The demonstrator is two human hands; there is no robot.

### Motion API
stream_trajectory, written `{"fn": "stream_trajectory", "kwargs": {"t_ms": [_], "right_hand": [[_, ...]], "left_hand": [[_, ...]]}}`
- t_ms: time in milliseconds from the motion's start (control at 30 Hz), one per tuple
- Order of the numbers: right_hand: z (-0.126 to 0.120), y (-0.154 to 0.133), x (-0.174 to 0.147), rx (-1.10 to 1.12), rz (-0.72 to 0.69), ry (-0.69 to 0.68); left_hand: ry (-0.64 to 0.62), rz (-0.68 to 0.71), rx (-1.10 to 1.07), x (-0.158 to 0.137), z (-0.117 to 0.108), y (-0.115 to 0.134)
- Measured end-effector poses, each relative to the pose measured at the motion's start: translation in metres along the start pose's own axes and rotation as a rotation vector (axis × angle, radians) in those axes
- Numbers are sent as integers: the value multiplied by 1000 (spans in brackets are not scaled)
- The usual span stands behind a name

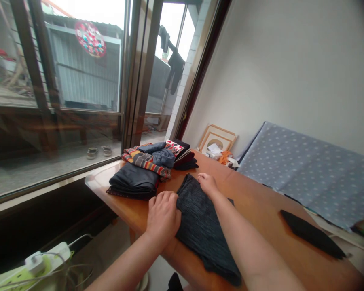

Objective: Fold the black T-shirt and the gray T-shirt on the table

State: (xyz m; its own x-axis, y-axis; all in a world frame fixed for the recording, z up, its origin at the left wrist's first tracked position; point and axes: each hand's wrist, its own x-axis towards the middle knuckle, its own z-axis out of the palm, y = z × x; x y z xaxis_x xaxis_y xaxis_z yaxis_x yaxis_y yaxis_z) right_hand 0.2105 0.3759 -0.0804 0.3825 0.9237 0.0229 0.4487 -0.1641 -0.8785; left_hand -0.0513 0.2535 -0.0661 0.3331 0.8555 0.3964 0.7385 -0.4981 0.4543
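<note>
A dark grey, heathered garment lies folded into a long strip across the near part of the table; its exact kind does not show. My left hand is closed at its left edge, fingers curled over the fabric and thumb tucked against it. At the far right corner, my right hand has its fingers bent together on the cloth, and the forearm hides part of the garment's right side. Just beyond my left hand sits a folded black garment. Striped multicoloured clothing with a blue-grey piece is heaped behind it.
More folded dark clothes stand at the table's far end. A black cloth piece lies to the right. Beyond are a polka-dotted blue cover and wooden frames. A power strip with cables is at lower left, beside glass doors.
</note>
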Motion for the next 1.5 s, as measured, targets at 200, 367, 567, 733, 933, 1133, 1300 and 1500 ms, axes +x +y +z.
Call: {"fn": "stream_trajectory", "kwargs": {"t_ms": [200,367,567,733,933,1133,1300,1500], "right_hand": [[21,9,-15,-279,-209,-146],[9,10,-18,-337,-288,-132],[-65,37,-57,-333,-271,33],[-124,80,-134,-330,-189,153],[-153,109,-227,-405,-225,128],[-142,93,-295,-549,-397,23],[-123,79,-310,-613,-537,-1],[-111,73,-296,-624,-639,-18]], "left_hand": [[-170,257,-22,12,29,1],[-218,228,25,11,43,-10],[-207,252,90,10,46,-11],[-228,272,127,13,50,-12],[-154,335,103,11,37,6],[-315,549,-213,-17,31,49],[-369,590,-230,-37,39,64],[-381,610,-137,-42,30,68]]}}
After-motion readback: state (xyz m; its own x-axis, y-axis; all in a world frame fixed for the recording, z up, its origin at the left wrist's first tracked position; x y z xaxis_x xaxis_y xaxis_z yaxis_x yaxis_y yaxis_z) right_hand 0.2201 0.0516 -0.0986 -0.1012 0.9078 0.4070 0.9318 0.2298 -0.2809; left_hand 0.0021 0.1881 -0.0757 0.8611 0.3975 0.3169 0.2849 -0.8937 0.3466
